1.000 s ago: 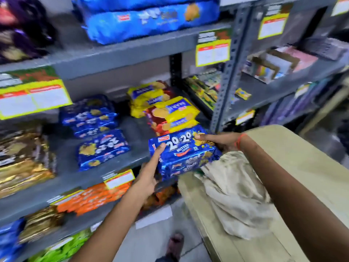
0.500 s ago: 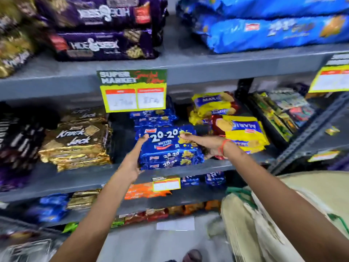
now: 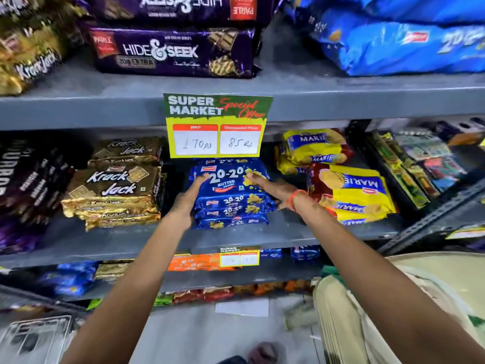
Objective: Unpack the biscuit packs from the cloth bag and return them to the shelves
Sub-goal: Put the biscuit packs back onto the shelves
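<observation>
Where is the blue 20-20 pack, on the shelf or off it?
On: the 20-20 pack rests flat on the grey shelf, left hand and right hand holding its sides.

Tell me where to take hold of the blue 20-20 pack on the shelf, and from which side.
Grip the 20-20 pack at its two short ends, coming in from the shelf front. It lies flat, long side forward, with gaps beside the Krack Jack packs on its left and the Marie packs on its right.
</observation>
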### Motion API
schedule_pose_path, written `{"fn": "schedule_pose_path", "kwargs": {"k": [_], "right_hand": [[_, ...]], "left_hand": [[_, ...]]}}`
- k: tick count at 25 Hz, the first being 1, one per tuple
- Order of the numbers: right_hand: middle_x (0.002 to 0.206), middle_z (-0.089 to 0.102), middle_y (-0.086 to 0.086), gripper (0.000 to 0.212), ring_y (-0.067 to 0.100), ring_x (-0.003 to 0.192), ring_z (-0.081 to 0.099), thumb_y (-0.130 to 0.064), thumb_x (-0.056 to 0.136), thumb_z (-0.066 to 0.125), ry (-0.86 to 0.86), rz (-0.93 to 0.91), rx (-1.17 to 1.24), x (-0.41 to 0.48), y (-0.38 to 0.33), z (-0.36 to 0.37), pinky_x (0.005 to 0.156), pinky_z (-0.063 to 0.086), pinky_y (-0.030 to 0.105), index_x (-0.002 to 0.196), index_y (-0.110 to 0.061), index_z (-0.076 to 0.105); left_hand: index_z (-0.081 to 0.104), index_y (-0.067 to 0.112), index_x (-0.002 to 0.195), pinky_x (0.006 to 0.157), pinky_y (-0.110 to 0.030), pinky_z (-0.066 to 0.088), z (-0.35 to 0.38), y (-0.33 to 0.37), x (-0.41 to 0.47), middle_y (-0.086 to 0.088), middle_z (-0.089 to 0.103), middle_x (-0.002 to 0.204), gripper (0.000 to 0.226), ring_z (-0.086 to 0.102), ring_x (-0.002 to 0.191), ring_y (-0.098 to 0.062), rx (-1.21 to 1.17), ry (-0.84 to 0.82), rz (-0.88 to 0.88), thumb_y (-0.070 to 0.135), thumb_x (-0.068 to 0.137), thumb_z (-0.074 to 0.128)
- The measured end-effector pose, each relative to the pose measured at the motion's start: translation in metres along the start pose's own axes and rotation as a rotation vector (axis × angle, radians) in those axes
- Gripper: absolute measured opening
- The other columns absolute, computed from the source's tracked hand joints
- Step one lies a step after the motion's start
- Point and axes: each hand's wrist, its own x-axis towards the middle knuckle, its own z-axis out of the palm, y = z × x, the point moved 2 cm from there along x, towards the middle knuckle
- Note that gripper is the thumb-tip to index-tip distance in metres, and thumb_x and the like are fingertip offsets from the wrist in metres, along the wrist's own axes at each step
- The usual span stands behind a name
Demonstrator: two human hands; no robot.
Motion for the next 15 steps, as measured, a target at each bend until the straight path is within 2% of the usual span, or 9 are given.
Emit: {"fn": "schedule_pose_path", "kwargs": {"k": [3, 7, 9, 11, 13, 14, 15], "right_hand": [[0.149, 0.041, 0.004, 0.087, 0.030, 0.132, 0.044, -0.078, 0.065, 0.057, 0.022, 0.006, 0.103, 0.001, 0.003, 0.000, 0.097, 0.051, 0.047, 0.134, -0.025, 0.051], [0.149, 0.044, 0.008, 0.089, 0.029, 0.133, 0.043, -0.076, 0.066, 0.058, 0.076, -0.032, 0.097, 0.005, 0.004, -0.001, 0.107, 0.042, 0.052, 0.132, -0.016, 0.055], [0.148, 0.044, 0.010, 0.093, 0.029, 0.131, 0.045, -0.076, 0.067, 0.058, 0.083, -0.036, 0.100, 0.004, 0.003, -0.001, 0.105, 0.044, 0.050, 0.135, -0.012, 0.051], [0.147, 0.044, 0.014, 0.096, 0.033, 0.130, 0.047, -0.075, 0.071, 0.055, 0.095, -0.033, 0.089, -0.001, 0.003, 0.001, 0.097, 0.050, 0.047, 0.138, -0.007, 0.046], [0.131, 0.056, 0.023, 0.092, 0.038, 0.117, 0.056, -0.074, 0.076, 0.050, 0.157, -0.071, -0.034, -0.005, 0.001, -0.002, 0.092, 0.052, 0.044, 0.127, 0.002, 0.054], [0.134, 0.050, 0.016, 0.082, 0.038, 0.101, 0.062, -0.073, 0.078, 0.048, 0.177, -0.113, -0.108, -0.009, -0.002, -0.004, 0.086, 0.052, 0.040, 0.107, 0.002, 0.063], [0.079, 0.039, 0.000, 0.069, 0.033, 0.082, 0.059, -0.072, 0.079, 0.047, 0.189, -0.135, -0.172, -0.013, -0.005, -0.007, 0.077, 0.048, 0.036, 0.081, -0.004, 0.060]], "left_hand": [[0.065, 0.017, 0.116, 0.093, -0.050, 0.054, 0.001, -0.004, 0.004, -0.010, 0.072, 0.111, 0.084, 0.070, 0.098, -0.031, 0.020, 0.038, -0.005, 0.062, 0.046, 0.079], [0.060, 0.014, 0.121, 0.096, -0.051, 0.052, 0.005, -0.011, 0.000, -0.010, 0.069, 0.116, 0.095, 0.067, 0.104, -0.032, 0.002, 0.116, -0.002, 0.067, 0.043, 0.076], [0.059, 0.014, 0.121, 0.095, -0.052, 0.052, 0.006, -0.009, -0.003, -0.010, 0.069, 0.117, 0.095, 0.067, 0.103, -0.033, -0.001, 0.115, 0.001, 0.067, 0.044, 0.076], [0.058, 0.012, 0.120, 0.093, -0.053, 0.053, 0.006, -0.006, -0.004, -0.010, 0.069, 0.115, 0.086, 0.068, 0.101, -0.033, -0.001, 0.135, 0.010, 0.062, 0.052, 0.077], [0.057, 0.011, 0.115, 0.091, -0.053, 0.054, 0.006, -0.003, -0.007, -0.011, 0.068, 0.116, 0.071, 0.067, 0.102, -0.034, -0.002, 0.196, 0.065, 0.057, 0.063, 0.075], [0.056, 0.010, 0.117, 0.094, -0.053, 0.053, 0.008, -0.001, -0.009, -0.012, 0.065, 0.121, 0.070, 0.064, 0.107, -0.034, 0.025, 0.242, 0.101, 0.056, 0.067, 0.072], [0.053, 0.010, 0.124, 0.098, -0.052, 0.049, 0.009, 0.000, -0.011, -0.014, 0.060, 0.128, 0.072, 0.058, 0.117, -0.035, 0.106, 0.302, 0.144, 0.056, 0.071, 0.069]]}}
